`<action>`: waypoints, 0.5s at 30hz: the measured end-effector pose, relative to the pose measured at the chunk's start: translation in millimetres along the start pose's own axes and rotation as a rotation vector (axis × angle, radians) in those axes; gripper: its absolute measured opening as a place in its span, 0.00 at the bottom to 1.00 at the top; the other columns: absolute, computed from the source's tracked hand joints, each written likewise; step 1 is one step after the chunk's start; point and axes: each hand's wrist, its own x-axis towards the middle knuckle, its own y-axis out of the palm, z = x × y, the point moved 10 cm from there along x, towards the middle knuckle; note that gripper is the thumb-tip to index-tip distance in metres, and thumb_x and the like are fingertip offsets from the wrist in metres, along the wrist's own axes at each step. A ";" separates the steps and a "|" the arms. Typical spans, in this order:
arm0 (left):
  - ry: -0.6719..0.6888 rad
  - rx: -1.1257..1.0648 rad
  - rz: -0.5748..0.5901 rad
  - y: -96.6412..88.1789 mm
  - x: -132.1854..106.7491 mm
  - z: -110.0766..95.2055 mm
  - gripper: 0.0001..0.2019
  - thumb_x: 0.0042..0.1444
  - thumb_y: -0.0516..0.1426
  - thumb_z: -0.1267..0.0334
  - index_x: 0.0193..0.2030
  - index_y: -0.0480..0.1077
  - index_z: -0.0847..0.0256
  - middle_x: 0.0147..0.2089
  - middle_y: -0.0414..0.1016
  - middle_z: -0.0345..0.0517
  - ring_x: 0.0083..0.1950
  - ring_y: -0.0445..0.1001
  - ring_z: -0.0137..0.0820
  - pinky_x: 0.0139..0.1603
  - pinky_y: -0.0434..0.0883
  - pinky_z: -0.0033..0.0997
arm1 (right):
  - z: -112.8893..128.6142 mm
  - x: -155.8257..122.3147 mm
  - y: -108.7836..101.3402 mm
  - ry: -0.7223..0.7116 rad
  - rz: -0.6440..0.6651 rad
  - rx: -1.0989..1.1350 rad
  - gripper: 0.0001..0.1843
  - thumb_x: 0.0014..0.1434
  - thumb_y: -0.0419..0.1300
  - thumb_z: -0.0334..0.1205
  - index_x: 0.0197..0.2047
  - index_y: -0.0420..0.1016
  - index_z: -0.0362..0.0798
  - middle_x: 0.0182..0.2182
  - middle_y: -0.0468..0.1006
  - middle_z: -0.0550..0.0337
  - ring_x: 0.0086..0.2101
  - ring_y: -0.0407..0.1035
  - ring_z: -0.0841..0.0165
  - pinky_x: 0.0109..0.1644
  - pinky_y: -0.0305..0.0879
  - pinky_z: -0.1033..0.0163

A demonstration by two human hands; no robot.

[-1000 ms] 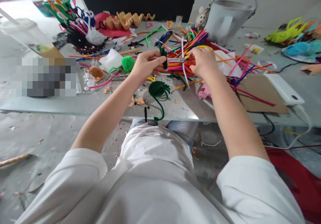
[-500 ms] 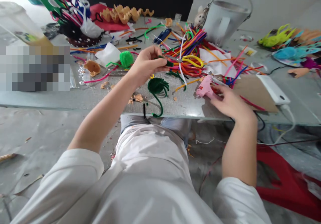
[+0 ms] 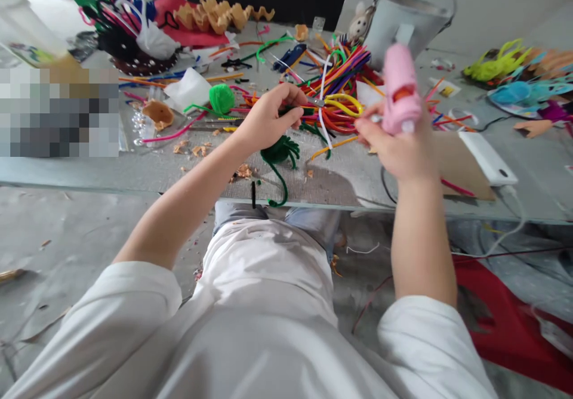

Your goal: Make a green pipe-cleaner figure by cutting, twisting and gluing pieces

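The left hand (image 3: 268, 118) pinches a dark green pipe cleaner (image 3: 290, 111); a green pipe-cleaner coil (image 3: 280, 151) lies at its 6 o'clock; the right hand (image 3: 394, 148) grasps a raised pink hot glue gun (image 3: 401, 89); yellow-handled scissors (image 3: 342, 104) lie at the coil's 2 o'clock; a green yarn ball (image 3: 221, 99) lies at its 10 o'clock.

You'll find a metal pail (image 3: 423, 23) at the far side, with a stuffed rabbit (image 3: 359, 23) beside it. Cut egg-carton pieces (image 3: 219, 17) sit on red fabric (image 3: 168, 12). Noted at right: a white power bank (image 3: 487, 157); below, a red plastic stool (image 3: 510, 327).
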 end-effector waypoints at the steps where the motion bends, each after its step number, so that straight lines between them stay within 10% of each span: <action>1: -0.002 -0.005 -0.002 0.6 0.0 -0.9 0.07 0.55 0.61 0.76 0.37 0.70 0.61 0.33 0.72 0.40 0.35 0.76 0.27 0.45 0.74 0.32 | 6.2 12.6 15.8 -0.029 0.027 0.040 0.13 0.53 0.68 0.42 0.37 0.67 0.54 0.35 0.76 0.60 0.38 0.73 0.62 0.48 0.73 0.50; 6: -0.019 -0.068 -0.026 -1.1 2.1 4.0 0.05 0.57 0.61 0.73 0.38 0.70 0.61 0.34 0.72 0.41 0.33 0.75 0.26 0.42 0.74 0.31 | 6.3 49.1 75.2 -0.003 0.137 0.060 0.12 0.55 0.67 0.41 0.38 0.67 0.57 0.34 0.78 0.61 0.38 0.75 0.62 0.48 0.76 0.51; 15: -0.041 0.032 0.040 4.1 3.4 12.3 0.04 0.55 0.64 0.70 0.31 0.74 0.61 0.23 0.67 0.38 0.29 0.69 0.27 0.34 0.69 0.29 | -3.2 43.6 75.1 -0.018 0.076 -0.023 0.12 0.61 0.63 0.52 0.41 0.66 0.59 0.41 0.79 0.58 0.45 0.75 0.61 0.51 0.75 0.50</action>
